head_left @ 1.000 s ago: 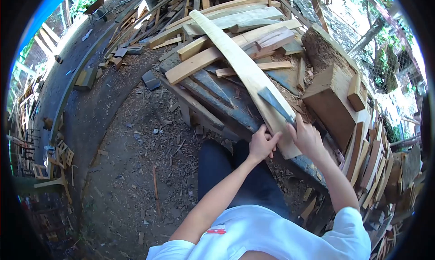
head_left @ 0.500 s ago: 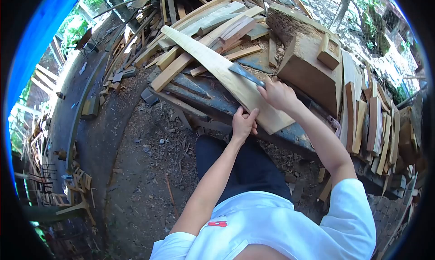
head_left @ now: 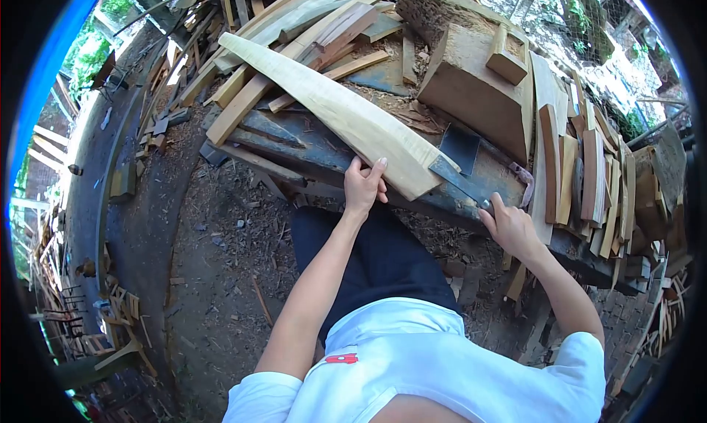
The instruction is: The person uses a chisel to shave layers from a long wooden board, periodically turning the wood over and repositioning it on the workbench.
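Observation:
A long pale board, wide at the near end and tapering toward the far left, lies slanted across the dark workbench and the lumber on it. My left hand grips its near edge, thumb on the upper face and fingers underneath. In my right hand is a flat, dark file, held by its handle end, which the fingers mostly hide. The file's tip touches or overlaps the board's wide right end; its blade slants down to my right hand, beyond the board.
The workbench carries a large wooden block with a smaller block on top. A dark square plate lies behind the file. Upright wood pieces line the right side. Chips and scraps cover the ground.
My right hand has drawn the file from the board's middle toward its wide end, down and right. My left hand keeps its hold on the edge. The whole view has shifted.

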The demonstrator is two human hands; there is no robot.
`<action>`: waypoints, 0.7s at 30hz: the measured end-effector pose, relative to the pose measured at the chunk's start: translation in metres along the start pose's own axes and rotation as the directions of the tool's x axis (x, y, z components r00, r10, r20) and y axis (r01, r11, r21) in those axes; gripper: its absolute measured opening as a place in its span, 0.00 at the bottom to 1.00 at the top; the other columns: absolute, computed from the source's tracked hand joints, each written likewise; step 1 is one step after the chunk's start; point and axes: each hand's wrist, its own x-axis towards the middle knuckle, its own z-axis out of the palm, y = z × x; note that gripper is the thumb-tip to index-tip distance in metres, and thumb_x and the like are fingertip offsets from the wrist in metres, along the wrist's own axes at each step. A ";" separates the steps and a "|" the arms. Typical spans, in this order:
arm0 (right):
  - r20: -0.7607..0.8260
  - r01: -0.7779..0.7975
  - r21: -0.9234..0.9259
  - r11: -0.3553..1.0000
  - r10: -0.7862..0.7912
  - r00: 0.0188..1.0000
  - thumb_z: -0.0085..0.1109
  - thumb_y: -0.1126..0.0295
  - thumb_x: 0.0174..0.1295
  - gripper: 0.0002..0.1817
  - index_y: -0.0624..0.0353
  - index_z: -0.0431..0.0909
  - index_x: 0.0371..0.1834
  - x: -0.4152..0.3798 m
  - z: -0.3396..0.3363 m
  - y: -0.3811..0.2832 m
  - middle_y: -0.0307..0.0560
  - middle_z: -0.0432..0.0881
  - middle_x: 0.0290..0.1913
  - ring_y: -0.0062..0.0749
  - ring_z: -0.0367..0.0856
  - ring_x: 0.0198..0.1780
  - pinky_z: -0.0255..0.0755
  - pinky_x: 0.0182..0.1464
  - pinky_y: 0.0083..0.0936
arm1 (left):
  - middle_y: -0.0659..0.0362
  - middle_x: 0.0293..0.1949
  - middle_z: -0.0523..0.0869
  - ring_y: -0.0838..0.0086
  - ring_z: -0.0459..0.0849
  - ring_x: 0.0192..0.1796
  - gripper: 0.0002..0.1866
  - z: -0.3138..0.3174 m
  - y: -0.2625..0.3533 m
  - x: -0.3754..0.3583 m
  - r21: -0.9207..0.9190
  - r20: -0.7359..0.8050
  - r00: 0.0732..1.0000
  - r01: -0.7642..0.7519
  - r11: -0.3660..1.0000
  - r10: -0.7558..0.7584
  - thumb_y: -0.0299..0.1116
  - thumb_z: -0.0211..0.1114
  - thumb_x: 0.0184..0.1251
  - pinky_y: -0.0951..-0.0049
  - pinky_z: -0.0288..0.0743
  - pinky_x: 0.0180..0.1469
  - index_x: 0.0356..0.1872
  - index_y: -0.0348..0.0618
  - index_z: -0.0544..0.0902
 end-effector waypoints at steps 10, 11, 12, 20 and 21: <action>-0.162 0.196 0.028 0.980 -0.189 0.969 0.50 0.50 0.71 0.21 0.61 0.71 0.44 0.156 0.006 -0.075 0.60 0.85 0.28 0.55 0.87 0.33 0.81 0.33 0.48 | 0.59 0.17 0.78 0.80 0.74 0.13 0.17 0.001 0.005 -0.003 0.005 -0.021 1.000 -0.011 1.000 0.011 0.39 0.68 0.68 0.79 0.70 0.12 0.40 0.35 0.73; -0.170 0.198 0.036 0.980 -0.189 0.967 0.50 0.50 0.71 0.21 0.61 0.71 0.44 0.164 0.003 -0.080 0.60 0.85 0.28 0.55 0.87 0.33 0.81 0.33 0.48 | 0.59 0.17 0.78 0.80 0.75 0.13 0.17 0.002 0.009 -0.004 0.020 -0.023 1.000 0.011 1.000 -0.011 0.39 0.67 0.69 0.79 0.70 0.12 0.40 0.36 0.73; -0.165 0.199 0.035 0.979 -0.191 0.968 0.50 0.51 0.71 0.21 0.61 0.72 0.45 0.169 0.001 -0.084 0.60 0.85 0.29 0.56 0.87 0.33 0.81 0.33 0.47 | 0.59 0.17 0.79 0.80 0.75 0.14 0.16 0.003 0.010 -0.005 0.033 -0.023 0.999 0.035 0.999 -0.035 0.39 0.67 0.69 0.79 0.71 0.12 0.40 0.36 0.73; 0.022 0.063 0.002 0.998 -0.063 0.998 0.48 0.50 0.72 0.22 0.61 0.70 0.45 0.066 -0.006 -0.039 0.62 0.85 0.28 0.58 0.86 0.32 0.80 0.34 0.49 | 0.60 0.18 0.78 0.81 0.74 0.14 0.17 0.005 0.003 -0.004 0.003 -0.033 0.999 0.019 1.000 -0.019 0.40 0.67 0.69 0.80 0.70 0.13 0.42 0.36 0.75; 0.025 0.063 0.004 0.998 -0.063 0.998 0.48 0.50 0.72 0.22 0.61 0.70 0.45 0.056 -0.009 -0.035 0.62 0.85 0.28 0.58 0.86 0.32 0.80 0.34 0.49 | 0.60 0.18 0.78 0.81 0.74 0.14 0.17 0.003 0.004 -0.003 -0.012 -0.025 1.000 0.012 1.000 -0.013 0.40 0.67 0.69 0.80 0.70 0.13 0.42 0.35 0.75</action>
